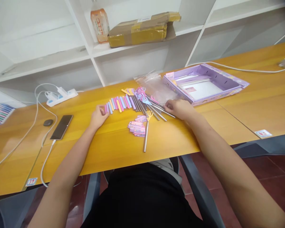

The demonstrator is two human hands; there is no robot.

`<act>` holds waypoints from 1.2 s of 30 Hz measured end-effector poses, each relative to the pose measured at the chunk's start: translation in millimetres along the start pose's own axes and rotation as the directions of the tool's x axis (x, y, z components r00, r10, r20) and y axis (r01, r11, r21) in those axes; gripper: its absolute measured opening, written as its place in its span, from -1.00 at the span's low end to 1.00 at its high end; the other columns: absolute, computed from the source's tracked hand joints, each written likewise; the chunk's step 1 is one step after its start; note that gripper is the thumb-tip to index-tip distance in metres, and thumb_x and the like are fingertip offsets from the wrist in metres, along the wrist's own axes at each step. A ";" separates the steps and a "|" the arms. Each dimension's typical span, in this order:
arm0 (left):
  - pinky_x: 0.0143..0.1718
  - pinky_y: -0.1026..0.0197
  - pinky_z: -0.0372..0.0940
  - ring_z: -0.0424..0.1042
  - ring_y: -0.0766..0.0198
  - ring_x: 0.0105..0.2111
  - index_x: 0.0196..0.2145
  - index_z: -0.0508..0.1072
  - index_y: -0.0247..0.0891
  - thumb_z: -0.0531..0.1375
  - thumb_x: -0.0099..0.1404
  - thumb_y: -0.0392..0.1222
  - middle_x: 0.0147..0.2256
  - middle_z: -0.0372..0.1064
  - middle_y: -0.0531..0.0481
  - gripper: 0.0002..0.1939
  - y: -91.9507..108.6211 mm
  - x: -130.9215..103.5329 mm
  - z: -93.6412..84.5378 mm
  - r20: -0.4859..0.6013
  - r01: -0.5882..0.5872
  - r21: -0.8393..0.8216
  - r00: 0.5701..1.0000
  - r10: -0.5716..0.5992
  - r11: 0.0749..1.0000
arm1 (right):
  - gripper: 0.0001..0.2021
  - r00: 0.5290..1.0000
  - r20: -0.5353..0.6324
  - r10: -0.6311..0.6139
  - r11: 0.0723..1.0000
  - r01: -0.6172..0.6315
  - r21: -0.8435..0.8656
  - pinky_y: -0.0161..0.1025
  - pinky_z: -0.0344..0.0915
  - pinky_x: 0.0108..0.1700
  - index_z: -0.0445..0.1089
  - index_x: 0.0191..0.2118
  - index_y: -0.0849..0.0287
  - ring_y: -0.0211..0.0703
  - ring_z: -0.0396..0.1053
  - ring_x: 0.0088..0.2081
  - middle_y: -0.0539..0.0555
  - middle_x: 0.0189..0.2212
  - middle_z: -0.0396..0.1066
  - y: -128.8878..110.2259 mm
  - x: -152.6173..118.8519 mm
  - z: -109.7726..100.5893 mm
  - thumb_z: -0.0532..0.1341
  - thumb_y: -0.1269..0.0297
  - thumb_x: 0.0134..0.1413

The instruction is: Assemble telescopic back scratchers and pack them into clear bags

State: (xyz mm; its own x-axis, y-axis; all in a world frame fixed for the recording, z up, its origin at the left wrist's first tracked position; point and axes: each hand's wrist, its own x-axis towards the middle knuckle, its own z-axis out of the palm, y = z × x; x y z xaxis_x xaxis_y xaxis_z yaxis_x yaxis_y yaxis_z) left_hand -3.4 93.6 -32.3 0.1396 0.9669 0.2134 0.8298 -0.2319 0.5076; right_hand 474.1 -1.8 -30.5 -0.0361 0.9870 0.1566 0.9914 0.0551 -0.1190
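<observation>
At the left end of a row of pastel sticks (119, 105) is my left hand (99, 116), its fingers curled together by the endmost purple stick; whether it grips that stick is hard to tell. My right hand (179, 108) has its fingers bent at the ends of several metal rods (158, 110) with coloured hand-shaped heads; its fingertips are partly hidden. Pink cards (136, 127) lie in a loose pile in front of the sticks. Beside them a single rod (146, 136) with a yellow hand-shaped head points toward the table's front edge.
A clear plastic bag (156, 85) lies behind the rods, against an open purple box (204, 84). A phone (61, 127), cables and a power strip (62, 97) are at the left. Shelves behind hold a bottle (100, 26) and a taped carton (140, 31).
</observation>
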 end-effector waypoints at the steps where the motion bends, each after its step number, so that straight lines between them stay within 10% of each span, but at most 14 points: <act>1: -0.08 0.09 0.34 0.51 0.11 -0.20 0.19 0.33 -0.22 0.33 0.37 -0.08 -0.21 0.50 0.01 -0.49 1.0 -0.6 0.1 -0.011 0.009 0.006 1.000 -0.009 1.000 | -0.66 1.000 -0.007 0.007 1.000 -0.007 0.005 -0.19 0.11 -0.29 0.58 -0.04 0.12 0.05 0.57 -0.24 0.17 -0.23 0.68 -0.8 -0.2 0.3 0.17 0.01 0.49; 13: 0.01 -0.12 0.40 0.58 -0.23 -0.05 0.23 0.35 -0.27 0.17 0.52 -0.07 -0.06 0.57 -0.30 -0.59 2.8 -4.6 2.1 -0.035 0.089 0.151 0.996 -0.084 0.985 | -0.52 0.998 0.045 -0.050 0.998 0.048 0.047 -0.20 0.08 -0.33 0.60 -0.32 0.10 -0.01 0.50 -0.33 0.13 -0.36 0.64 7.1 -5.6 -3.7 0.17 -0.18 0.40; 26: 0.14 -0.04 0.37 0.56 -0.04 -0.04 0.24 0.34 -0.25 0.03 0.57 -0.21 -0.13 0.57 -0.16 -0.65 -4.1 -3.1 -0.1 -0.066 0.052 -0.058 0.996 -0.056 0.997 | -0.71 0.997 -0.073 -0.033 0.945 0.055 0.322 -0.20 0.21 -0.32 0.52 -0.42 0.11 -0.10 0.42 -0.44 0.08 -0.50 0.51 12.2 -5.3 0.9 0.29 0.02 0.19; 32: 0.01 -0.03 0.38 0.53 -0.06 -0.12 0.11 0.42 -0.21 0.01 0.59 -0.18 -0.16 0.52 -0.17 -0.73 14.3 -3.5 -32.7 -0.055 0.148 -0.040 0.987 -0.150 0.988 | -0.67 0.975 -0.193 0.114 0.766 0.037 0.642 -0.21 0.21 -0.35 0.43 -0.46 0.10 -0.15 0.29 -0.45 0.06 -0.52 0.41 12.1 -6.3 -6.2 0.27 -0.04 0.15; 36: -0.17 0.05 0.32 0.45 0.05 -0.27 -0.01 0.49 -0.18 -0.03 0.64 0.03 -0.24 0.48 -0.09 -0.64 35.5 -48.7 -70.8 0.089 -0.014 -0.023 0.996 0.016 1.000 | -0.63 0.938 -0.252 0.239 0.658 0.035 0.752 -0.19 0.23 -0.35 0.41 -0.42 0.08 -0.13 0.28 -0.44 0.07 -0.50 0.39 10.4 -4.0 -7.8 0.27 -0.12 0.17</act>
State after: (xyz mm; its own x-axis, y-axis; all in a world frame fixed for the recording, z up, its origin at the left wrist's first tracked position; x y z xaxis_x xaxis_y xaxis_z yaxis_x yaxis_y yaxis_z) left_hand -19.0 30.7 34.4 0.2005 0.9687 0.1466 0.8153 -0.2479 0.5232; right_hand 485.5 -6.4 -24.7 0.2346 0.9006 0.3660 0.5561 0.1845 -0.8104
